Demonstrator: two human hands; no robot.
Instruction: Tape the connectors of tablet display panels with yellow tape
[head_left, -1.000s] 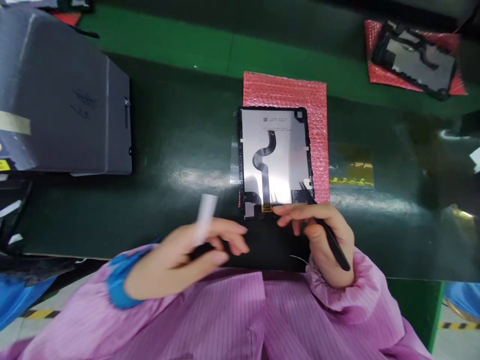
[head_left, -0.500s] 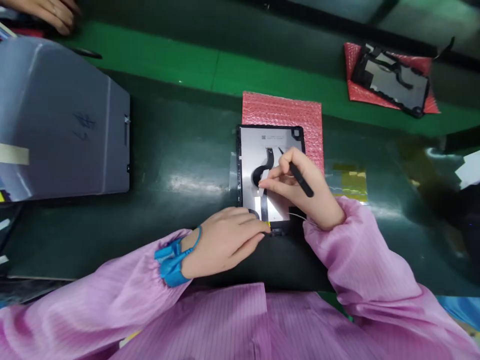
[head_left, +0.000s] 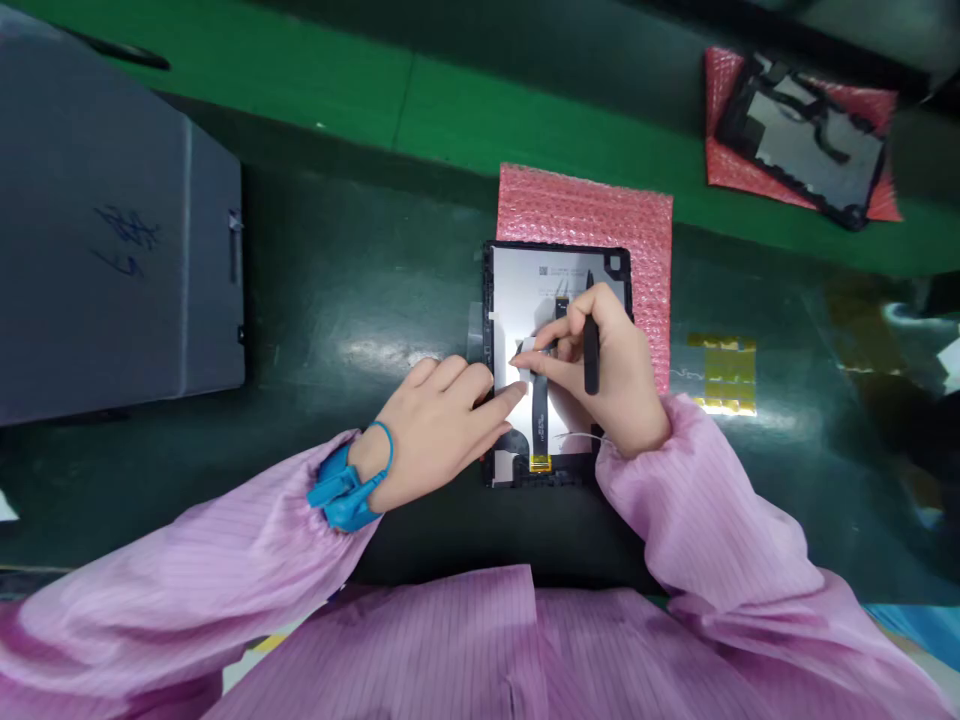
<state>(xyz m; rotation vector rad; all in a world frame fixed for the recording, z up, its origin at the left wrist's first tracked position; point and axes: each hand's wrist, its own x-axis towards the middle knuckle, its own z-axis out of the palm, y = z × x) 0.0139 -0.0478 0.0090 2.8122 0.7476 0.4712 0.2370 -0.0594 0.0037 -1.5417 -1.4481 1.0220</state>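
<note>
A tablet display assembly, black-framed with a pale metal back, lies partly over a pink bubble-wrap sheet. A black flex cable runs down its middle to a gold connector. My right hand is closed over the panel, with black tweezers tucked across its fingers. Between its thumb and fingertip it pinches a small whitish strip at the cable. My left hand, wearing a blue wrist strap, reaches its extended index finger onto the panel beside the strip; its other fingers are loosely bent.
A grey bin stands at the left. Another opened tablet part lies on pink bubble wrap at the far right. Pieces of amber tape are stuck to the dark green mat right of the panel.
My left hand has moved up from the panel's bottom edge to the strip, exposing the gold connector. My right hand keeps its pinch, and the tweezers now point more upright. The view has shifted slightly.
</note>
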